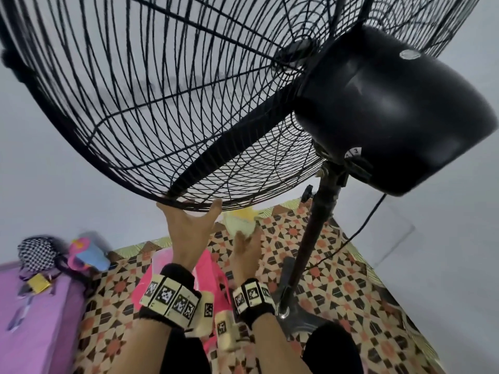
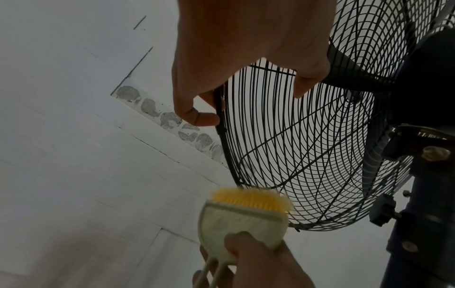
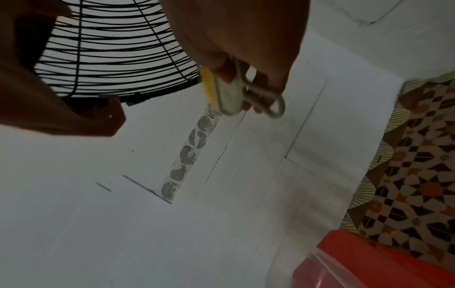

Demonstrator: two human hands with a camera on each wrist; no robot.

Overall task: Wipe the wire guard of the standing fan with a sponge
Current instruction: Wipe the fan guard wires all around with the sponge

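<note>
Left hand point(image 1: 189, 222) first: I have it up under the bottom rim of the guard point(image 1: 167, 109), fingers curled over the outer ring and thumb splayed onto the wires, as the left wrist view shows. I judge that grip is there to steady the fan head, since a cage on a pole point(image 1: 310, 238) would swing away once anything pushes on it.

Right hand point(image 1: 247, 245) sits just beside the left, a little lower, fingers wrapped round a pale green handle. What it holds looks less like a plain sponge than a scrubber point(image 2: 242, 216): a green body with a yellow bristled or foam face, and a wire loop at the tail that shows in the right wrist view. The yellow face points up at the guard's lowest wires and seems to be touching or almost touching them; I cannot tell which, the edge is blurred.

Holding the tool by its rear end keeps my fingers out of the wires and lets the yellow face lead. The black motor housing point(image 1: 391, 112) hangs to my right, well clear of both hands.

My read is that wiping is at the bottom arc, with most of the cage above untouched as far as I can judge. The next stroke wants light pressure along the wires, not across them, so the bristles don't snag.
</note>
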